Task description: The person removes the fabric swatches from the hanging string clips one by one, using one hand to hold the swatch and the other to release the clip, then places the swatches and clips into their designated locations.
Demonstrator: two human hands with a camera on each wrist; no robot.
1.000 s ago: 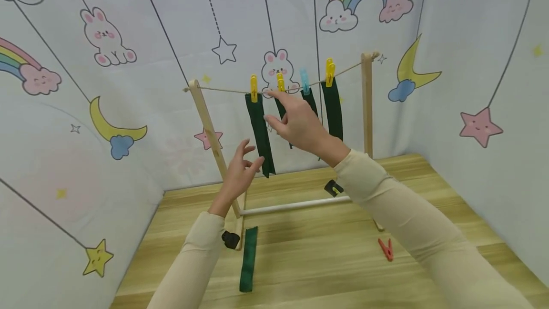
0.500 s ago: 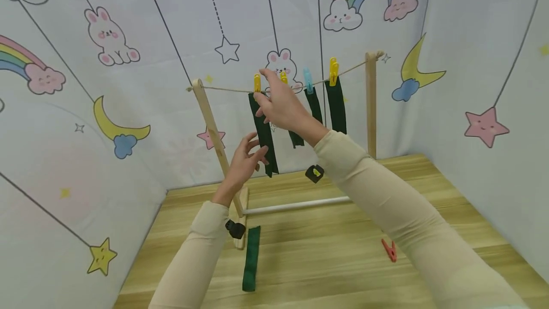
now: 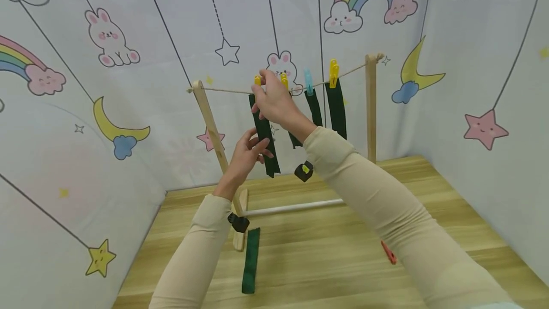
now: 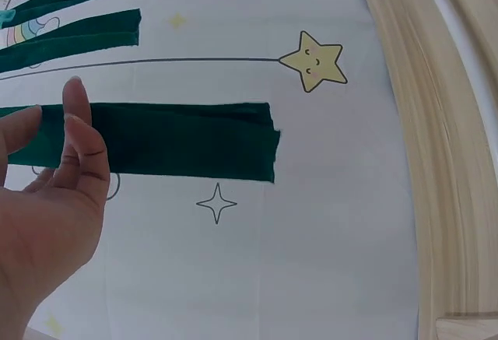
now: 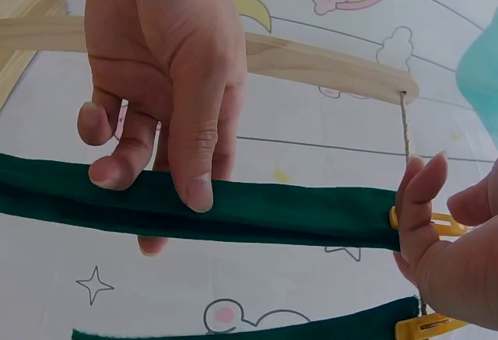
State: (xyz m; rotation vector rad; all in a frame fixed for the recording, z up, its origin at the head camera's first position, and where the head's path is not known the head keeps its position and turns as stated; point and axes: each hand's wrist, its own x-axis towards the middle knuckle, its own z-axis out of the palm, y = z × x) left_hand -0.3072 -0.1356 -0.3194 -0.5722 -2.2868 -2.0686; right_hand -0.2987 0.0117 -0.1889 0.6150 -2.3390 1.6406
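Observation:
In the head view, a dark green cloth strip point(image 3: 275, 168) hangs at the left end of the cord; its lower edges show two offset layers in the left wrist view. My left hand point(image 3: 243, 160) holds it partway down, thumb in front and a fingertip behind. At the strip's top, a yellow clothespin point(image 5: 447, 226) sits on the cord. My right hand point(image 3: 276, 101) surrounds that clothespin with bent fingers. A gap shows between its thumb and fingers in the right wrist view; whether they touch the clothespin is unclear.
Farther right hang several green strips under a yellow clothespin point(image 3: 284, 80), a blue clothespin point(image 3: 309, 82) and another yellow clothespin point(image 3: 333, 73). Wooden posts point(image 3: 371, 113) carry the cord, with a white bar point(image 3: 296, 207) below. A loose green strip point(image 3: 251, 261) and a red clothespin point(image 3: 389, 253) lie on the table.
My right hand has moved left and slightly down to the leftmost clothespin, its fingers bending more. My left hand has risen to the right, from beside the strip to holding it.

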